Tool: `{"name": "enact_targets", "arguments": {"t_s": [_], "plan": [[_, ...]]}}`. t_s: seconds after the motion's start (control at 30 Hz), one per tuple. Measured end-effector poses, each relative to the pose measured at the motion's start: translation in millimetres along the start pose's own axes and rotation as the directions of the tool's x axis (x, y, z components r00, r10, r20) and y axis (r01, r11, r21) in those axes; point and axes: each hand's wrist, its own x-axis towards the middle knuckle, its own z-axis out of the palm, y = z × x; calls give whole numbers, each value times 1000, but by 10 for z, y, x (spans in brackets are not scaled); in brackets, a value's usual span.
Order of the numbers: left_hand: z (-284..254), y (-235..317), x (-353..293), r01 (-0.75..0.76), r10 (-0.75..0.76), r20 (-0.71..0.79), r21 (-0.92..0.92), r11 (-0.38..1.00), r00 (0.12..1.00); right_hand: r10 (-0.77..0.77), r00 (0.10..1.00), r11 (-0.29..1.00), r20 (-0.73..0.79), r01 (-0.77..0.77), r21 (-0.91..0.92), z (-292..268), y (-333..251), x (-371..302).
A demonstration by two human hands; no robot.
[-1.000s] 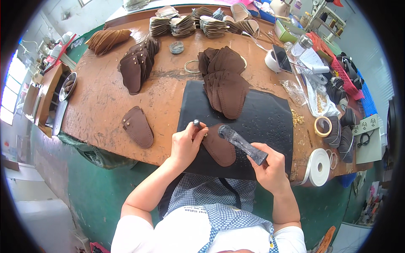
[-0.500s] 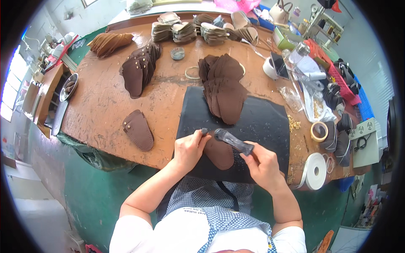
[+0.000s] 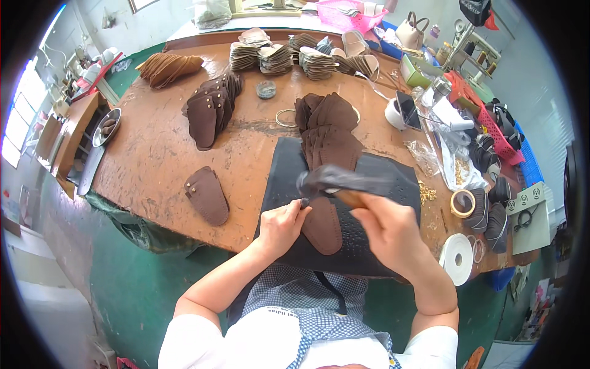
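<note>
The right hand's (image 3: 393,234) grip clamps a blurred black hammer (image 3: 347,179); the left hand (image 3: 279,230) pinches a short dark rod (image 3: 305,202) near rounded brown leather (image 3: 323,230). Striking, likely in hand, calls for steadiness.

Lighting is bright, shadows soft. The window (image 3: 26,109) at left is overexposed, with bluish fringing. Pale sheen marks the table (image 3: 144,150) toward its far edge. Motion blur smears the hammer (image 3: 353,179). Fisheye distortion bends outer edges; corners are black.
</note>
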Motion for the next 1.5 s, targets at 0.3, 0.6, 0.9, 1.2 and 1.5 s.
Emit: {"name": "enact_targets", "arguments": {"t_s": [0.3, 0.6, 0.9, 1.2, 1.5], "plan": [[-44, 42, -32, 4, -7, 69, 46, 999, 998, 52, 996, 977, 79, -34, -210, 190, 130, -217], [-260, 113, 164, 501, -480, 184, -507, 702, 858, 131, 944, 845, -302, -265, -465, 279, 770, -1172], [-218, 183, 200, 329, -348, 333, 113, 937, 876, 391, 809, 813, -438, -527, -248, -289, 1491, -1302], [-138, 245, 209, 373, -388, 289, 108, 922, 875, 609, 705, 691, -362, -696, -193, -565, 2431, -1329], [-1024, -124, 468, 714, -606, 409, -193, 673, 682, 537, 740, 734, -404, -646, -210, -526, 2363, -1290]]}}
